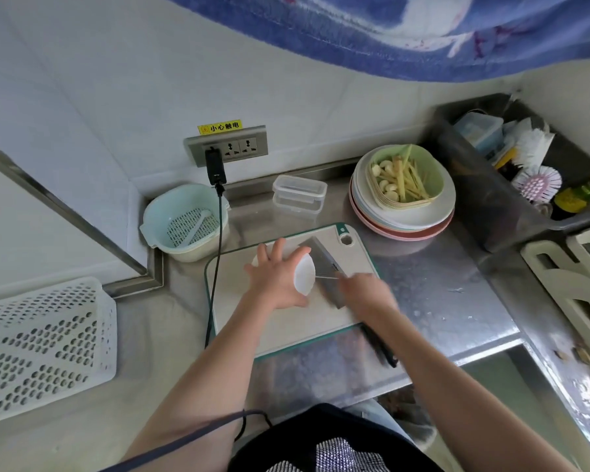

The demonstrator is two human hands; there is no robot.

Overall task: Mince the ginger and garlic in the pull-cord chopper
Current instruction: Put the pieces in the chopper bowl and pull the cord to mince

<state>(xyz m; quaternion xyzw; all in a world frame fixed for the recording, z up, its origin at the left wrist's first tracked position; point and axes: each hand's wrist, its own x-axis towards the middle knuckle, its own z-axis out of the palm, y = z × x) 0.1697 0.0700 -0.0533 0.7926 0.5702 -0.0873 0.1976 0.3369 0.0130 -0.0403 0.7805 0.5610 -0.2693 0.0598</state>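
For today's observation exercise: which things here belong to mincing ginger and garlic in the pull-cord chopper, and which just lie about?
Job:
pull-cord chopper
left hand
right hand
green bowl with garlic and ginger strips

Lying about:
cleaver
cutting board
colander
clear container
white basket

White chopper, green-edged pale cutting board, pale green bowl, perhaps mint colander, white perforated basket.

right hand motion-blurred, chopper half hidden under left hand
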